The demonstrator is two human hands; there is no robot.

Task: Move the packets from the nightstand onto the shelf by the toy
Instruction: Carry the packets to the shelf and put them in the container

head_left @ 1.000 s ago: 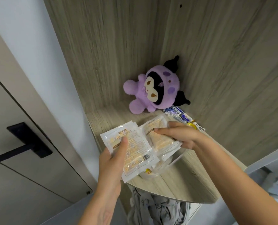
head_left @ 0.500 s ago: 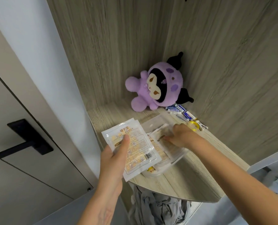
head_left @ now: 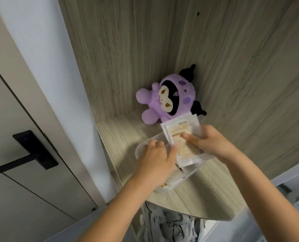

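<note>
Both hands are in close over the shelf [head_left: 124, 137]. The right hand [head_left: 213, 145] has its fingers curled on a stack of packets [head_left: 180, 135], thumb pressed on top, tipping them up so they lean toward the toy [head_left: 169, 100]. The left hand [head_left: 155, 158] sits just beside, fingers bent at the rim of a clear tray [head_left: 141, 145]; whether it grips anything, I cannot tell. The tilt looks meant to slot the stack in neatly. Room is tight: 2 wood walls close the corner behind the toy, the curved front edge lies under the wrists, and bare shelf stays free to the left.
</note>
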